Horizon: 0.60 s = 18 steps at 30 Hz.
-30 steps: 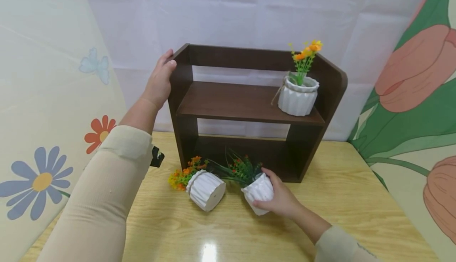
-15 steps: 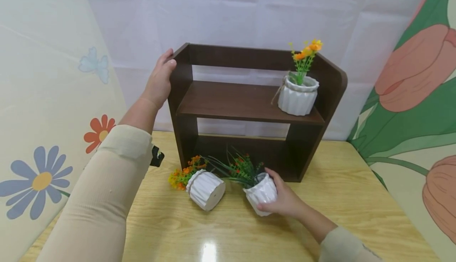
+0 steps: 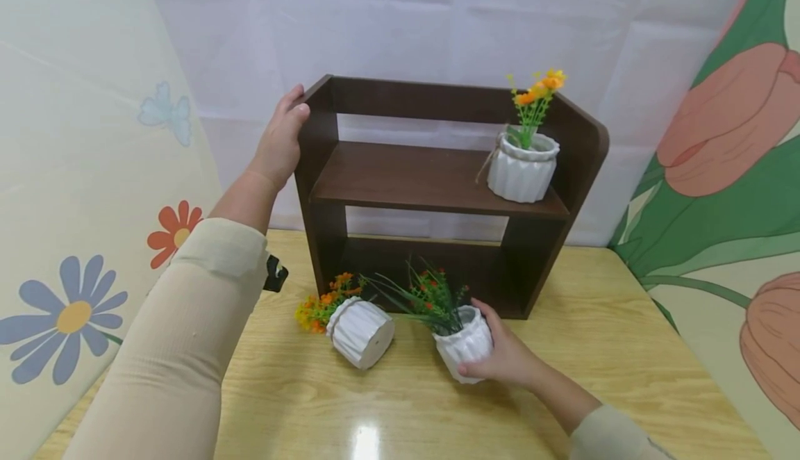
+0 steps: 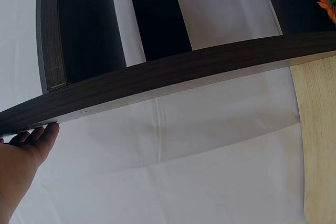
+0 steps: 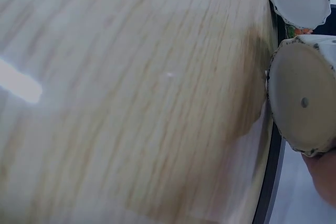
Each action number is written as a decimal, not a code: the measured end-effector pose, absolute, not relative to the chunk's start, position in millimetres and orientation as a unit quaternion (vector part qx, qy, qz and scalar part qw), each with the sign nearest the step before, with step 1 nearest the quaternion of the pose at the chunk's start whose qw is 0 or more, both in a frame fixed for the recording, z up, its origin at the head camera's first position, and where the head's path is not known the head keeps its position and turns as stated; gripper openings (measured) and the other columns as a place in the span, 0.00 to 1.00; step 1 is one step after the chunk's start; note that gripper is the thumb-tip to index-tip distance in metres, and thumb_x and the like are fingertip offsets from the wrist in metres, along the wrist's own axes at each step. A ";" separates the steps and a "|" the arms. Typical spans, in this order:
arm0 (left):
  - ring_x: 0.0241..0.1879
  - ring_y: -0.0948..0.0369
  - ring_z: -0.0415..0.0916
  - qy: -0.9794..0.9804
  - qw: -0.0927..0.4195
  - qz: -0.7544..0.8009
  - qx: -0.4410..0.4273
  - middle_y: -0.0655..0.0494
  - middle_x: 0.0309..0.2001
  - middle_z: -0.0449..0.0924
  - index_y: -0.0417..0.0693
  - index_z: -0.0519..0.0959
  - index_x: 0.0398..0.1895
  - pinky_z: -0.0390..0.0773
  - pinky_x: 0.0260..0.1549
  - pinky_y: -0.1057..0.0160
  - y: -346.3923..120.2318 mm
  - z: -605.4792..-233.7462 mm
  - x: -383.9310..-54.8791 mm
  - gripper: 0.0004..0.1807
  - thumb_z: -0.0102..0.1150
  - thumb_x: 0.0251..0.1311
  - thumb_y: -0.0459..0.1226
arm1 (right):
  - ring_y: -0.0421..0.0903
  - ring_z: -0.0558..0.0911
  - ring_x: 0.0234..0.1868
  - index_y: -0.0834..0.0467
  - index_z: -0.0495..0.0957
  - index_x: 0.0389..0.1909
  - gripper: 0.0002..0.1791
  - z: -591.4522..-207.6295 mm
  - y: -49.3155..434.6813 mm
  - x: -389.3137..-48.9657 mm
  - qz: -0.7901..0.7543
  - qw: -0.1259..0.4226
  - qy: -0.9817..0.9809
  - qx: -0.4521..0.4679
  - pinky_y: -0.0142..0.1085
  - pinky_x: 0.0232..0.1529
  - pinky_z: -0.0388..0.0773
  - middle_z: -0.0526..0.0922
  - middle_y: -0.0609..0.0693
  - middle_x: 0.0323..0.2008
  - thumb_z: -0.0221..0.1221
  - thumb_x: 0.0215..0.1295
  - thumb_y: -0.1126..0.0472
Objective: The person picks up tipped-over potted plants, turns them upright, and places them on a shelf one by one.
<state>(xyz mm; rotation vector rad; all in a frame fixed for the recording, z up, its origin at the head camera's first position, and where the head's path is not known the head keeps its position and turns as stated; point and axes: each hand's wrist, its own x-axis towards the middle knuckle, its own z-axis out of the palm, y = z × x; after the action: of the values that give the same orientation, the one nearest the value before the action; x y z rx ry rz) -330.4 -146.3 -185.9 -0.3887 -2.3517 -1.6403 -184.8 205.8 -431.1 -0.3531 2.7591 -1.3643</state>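
My right hand (image 3: 503, 354) grips a white ribbed flowerpot (image 3: 461, 349) by its right side, thumb in front. Thin green leaves and small red flowers lean out of its mouth to the upper left. In the right wrist view the pot's round base (image 5: 302, 98) shows, tilted up off the table. To its left a second white flowerpot (image 3: 361, 333) lies on its side, orange and yellow flowers pointing left. My left hand (image 3: 279, 142) rests against the outer face of the dark brown shelf's (image 3: 431, 92) left panel; in the left wrist view its fingertips touch that panel.
A third white flowerpot (image 3: 523, 171) with yellow-orange flowers stands upright at the right end of the shelf's upper board. The shelf stands on a light wooden table (image 3: 300, 411), a white cloth (image 3: 400, 15) hanging behind it. Flower-printed cloths flank both sides.
My right hand has shifted slightly right and toward me with the flowerpot, and the pot has turned a little more upright. My left hand and the other pots have stayed put.
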 end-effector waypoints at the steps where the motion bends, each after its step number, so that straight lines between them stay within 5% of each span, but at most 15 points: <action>1: 0.78 0.58 0.39 -0.807 0.124 -0.562 -0.133 0.62 0.80 0.41 0.66 0.43 0.79 0.43 0.75 0.47 -146.3 -185.8 -330.2 0.31 0.24 0.73 0.55 | 0.51 0.78 0.49 0.57 0.49 0.75 0.65 -431.3 206.4 -184.3 -0.443 0.025 0.889 -0.111 0.39 0.46 0.77 0.73 0.65 0.59 0.80 0.36 0.55; 18: 0.78 0.57 0.40 -0.805 0.126 -0.564 -0.133 0.61 0.80 0.42 0.66 0.44 0.79 0.43 0.75 0.47 -145.8 -186.0 -329.7 0.32 0.24 0.73 0.55 | 0.52 0.79 0.50 0.52 0.45 0.77 0.68 -438.8 211.9 -174.6 -0.477 0.035 0.875 -0.079 0.41 0.49 0.75 0.73 0.65 0.60 0.80 0.36 0.58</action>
<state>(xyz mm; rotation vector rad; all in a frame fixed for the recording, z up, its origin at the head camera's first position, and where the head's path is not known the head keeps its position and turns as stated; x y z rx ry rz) -329.7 -145.8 -186.0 -0.3880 -2.3446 -1.6435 -174.6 211.9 -438.8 -0.2413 2.6874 -1.4666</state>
